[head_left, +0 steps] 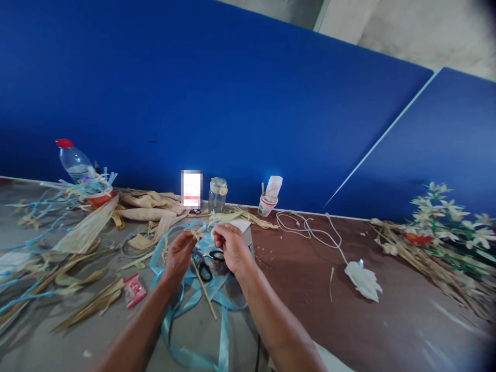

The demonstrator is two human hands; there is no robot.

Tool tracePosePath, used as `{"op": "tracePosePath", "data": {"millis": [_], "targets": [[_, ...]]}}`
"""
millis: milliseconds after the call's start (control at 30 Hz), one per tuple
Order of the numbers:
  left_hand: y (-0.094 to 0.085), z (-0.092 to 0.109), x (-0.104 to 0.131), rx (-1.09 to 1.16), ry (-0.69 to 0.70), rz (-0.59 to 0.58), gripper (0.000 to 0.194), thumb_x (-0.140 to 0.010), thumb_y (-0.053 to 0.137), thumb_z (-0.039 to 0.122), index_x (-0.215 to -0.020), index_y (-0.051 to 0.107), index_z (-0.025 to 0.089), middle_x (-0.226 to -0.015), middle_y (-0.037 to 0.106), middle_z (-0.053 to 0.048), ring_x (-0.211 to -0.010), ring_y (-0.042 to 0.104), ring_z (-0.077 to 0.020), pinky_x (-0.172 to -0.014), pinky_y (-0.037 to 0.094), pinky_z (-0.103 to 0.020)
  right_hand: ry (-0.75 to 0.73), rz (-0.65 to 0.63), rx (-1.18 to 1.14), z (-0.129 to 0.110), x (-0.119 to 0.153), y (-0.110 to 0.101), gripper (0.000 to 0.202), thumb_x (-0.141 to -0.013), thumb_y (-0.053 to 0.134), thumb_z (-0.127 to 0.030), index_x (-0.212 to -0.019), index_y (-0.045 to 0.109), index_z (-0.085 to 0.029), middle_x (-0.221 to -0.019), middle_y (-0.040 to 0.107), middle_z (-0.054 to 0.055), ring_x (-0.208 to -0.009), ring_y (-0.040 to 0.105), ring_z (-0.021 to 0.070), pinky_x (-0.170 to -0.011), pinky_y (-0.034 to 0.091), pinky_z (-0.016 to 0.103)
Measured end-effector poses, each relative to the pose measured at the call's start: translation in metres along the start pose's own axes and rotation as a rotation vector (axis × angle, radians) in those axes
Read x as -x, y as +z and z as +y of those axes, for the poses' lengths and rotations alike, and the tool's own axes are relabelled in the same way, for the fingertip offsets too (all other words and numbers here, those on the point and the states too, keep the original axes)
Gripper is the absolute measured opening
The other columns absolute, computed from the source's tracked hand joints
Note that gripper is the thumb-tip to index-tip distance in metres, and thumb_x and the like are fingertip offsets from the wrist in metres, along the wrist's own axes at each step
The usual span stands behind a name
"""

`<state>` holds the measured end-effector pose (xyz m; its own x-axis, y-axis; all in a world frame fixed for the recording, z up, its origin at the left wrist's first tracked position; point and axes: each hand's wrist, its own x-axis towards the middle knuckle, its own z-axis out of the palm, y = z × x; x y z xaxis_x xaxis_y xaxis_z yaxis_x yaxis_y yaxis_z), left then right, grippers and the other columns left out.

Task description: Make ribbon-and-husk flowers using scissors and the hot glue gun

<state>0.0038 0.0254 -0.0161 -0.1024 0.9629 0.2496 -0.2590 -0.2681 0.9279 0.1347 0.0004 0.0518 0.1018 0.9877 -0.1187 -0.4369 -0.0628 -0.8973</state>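
Observation:
My left hand (181, 254) is closed in a pinch on a small pale piece of corn husk (197, 234) that pokes out at its fingertips. Just to the right, my right hand (231, 247) has its fingers curled together; whatever they hold is hidden or too small to make out. Black-handled scissors (205, 272) lie below and between the hands. A thin straw-coloured stick (207, 297) slants down from beside my left hand. Loops of light blue ribbon (223, 336) spread under and around both hands.
Dried corn husks (145, 214) cover the left side, with a pink packet (135, 291), a red-capped bottle (73, 157) and an orange-red bowl (99, 199). At the back stand a glass jar (217, 199) and paper cup (266, 205). White cable (329, 237) and white flowers (445, 212) lie right.

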Motion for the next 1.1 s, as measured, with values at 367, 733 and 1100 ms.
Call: {"op": "tracePosePath", "data": {"millis": [367,733,1100], "targets": [[0.001,0.001,-0.002,0.005,0.073,0.008,0.025,-0.061,0.077,0.039,-0.071,0.069,0.018,-0.074,0.063,-0.002,-0.073,0.056,-0.0153,-0.071,0.046,-0.027,0.117,-0.077,0.159,0.016,0.002,0.008,0.028,-0.060,0.073,-0.038,-0.055,0.055,-0.016,-0.045,0.043,-0.007,-0.042,0.034,0.0043,-0.044,0.021,0.020],[-0.001,-0.005,-0.003,0.089,0.007,0.029,0.021,-0.060,0.079,0.034,-0.071,0.069,0.018,-0.071,0.062,0.000,-0.070,0.055,-0.0125,-0.069,0.044,-0.024,0.235,-0.094,-0.090,0.023,-0.007,0.004,0.016,-0.051,0.071,-0.021,-0.058,0.058,-0.015,-0.047,0.049,-0.007,-0.040,0.039,0.0039,-0.042,0.025,0.018],[-0.002,-0.001,-0.003,0.026,0.054,0.085,0.019,-0.061,0.076,0.032,-0.071,0.066,0.018,-0.074,0.062,0.000,-0.070,0.057,-0.0138,-0.070,0.047,-0.027,0.316,-0.172,-0.141,0.025,-0.003,0.006,0.028,-0.059,0.075,-0.036,-0.062,0.060,-0.013,-0.053,0.053,-0.003,-0.043,0.042,0.0047,-0.044,0.028,0.019]]}}
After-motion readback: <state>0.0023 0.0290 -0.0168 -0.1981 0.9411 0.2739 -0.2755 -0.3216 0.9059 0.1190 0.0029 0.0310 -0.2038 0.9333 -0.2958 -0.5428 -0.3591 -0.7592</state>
